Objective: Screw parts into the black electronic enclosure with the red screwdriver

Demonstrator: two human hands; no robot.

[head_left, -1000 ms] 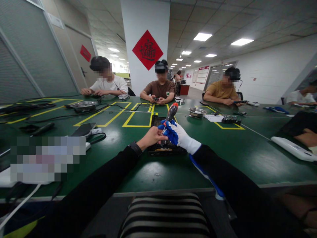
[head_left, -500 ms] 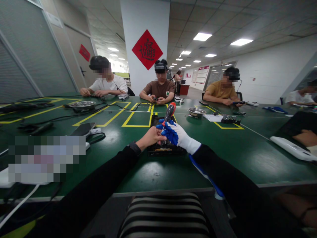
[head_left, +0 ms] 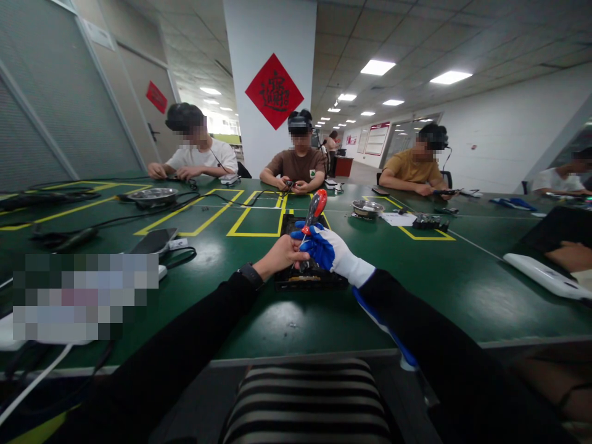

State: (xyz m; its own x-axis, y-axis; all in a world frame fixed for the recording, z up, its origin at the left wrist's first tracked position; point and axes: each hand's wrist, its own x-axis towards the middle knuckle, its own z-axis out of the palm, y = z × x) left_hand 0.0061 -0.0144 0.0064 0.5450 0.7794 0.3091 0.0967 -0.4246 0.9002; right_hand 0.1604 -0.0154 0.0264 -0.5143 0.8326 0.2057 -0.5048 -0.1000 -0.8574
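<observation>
My right hand (head_left: 327, 248), in a white and blue work glove, is closed around a screwdriver (head_left: 316, 206) with a red and black handle. The handle points up and slightly right, and the thin shaft slants down to the left. My left hand (head_left: 285, 256) is bare, with its fingers closed about the lower shaft; whether a small part is also between them is hidden. Under both hands lies a black open tray-like case (head_left: 311, 283), with dark parts inside that I cannot make out.
A metal bowl (head_left: 367, 208) stands beyond my right hand, near a white paper (head_left: 398, 219) and black parts (head_left: 430, 222). Another bowl (head_left: 152, 196), cables and a phone (head_left: 153, 240) lie left. A white device (head_left: 546, 276) is at right. Several people sit opposite.
The screwdriver handle has turned, showing more red, and leans slightly more to the left. Both hands stay almost in place over the black case.
</observation>
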